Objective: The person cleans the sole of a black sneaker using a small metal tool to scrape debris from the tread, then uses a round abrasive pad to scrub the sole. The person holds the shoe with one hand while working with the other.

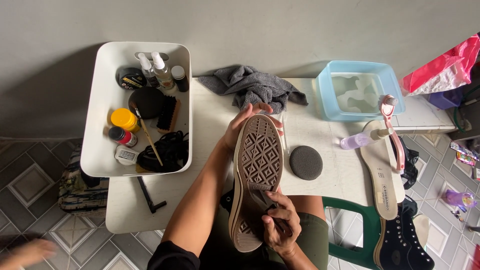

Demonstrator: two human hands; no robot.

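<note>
While I watched through the head camera, the sneaker (256, 175) was held sole-up over the person's lap at the near edge of the white bench (325, 185), its brown patterned sole facing the lens. The left hand (245, 122) gripped the toe end, fingers (265, 107) curled closed over the tip. The right hand (281, 225) sat against the heel end of the sole, fingers closed around a small dark tool (274, 212) pressed to the rubber; I could not tell what kind of tool it was.

Just beside the shoe, on the bench, lay a round dark sponge pad (306, 162), and behind the toe a grey towel (252, 85) was bunched up. To the left stood a white tub (97, 150) holding spray bottles (155, 70), a yellow-capped jar (123, 119), a brush (168, 112), a thin paintbrush (146, 134) and black laces (167, 150). To the right, a light blue basin (325, 95) held water, with a pink handled brush (392, 130) leaning on its rim, a small purple bottle (357, 140) near it, and a loose insole (380, 175) lying along the bench edge. A second black sneaker (402, 245) rested on the tiled floor (30, 185) beyond the green chair (357, 220).
</note>
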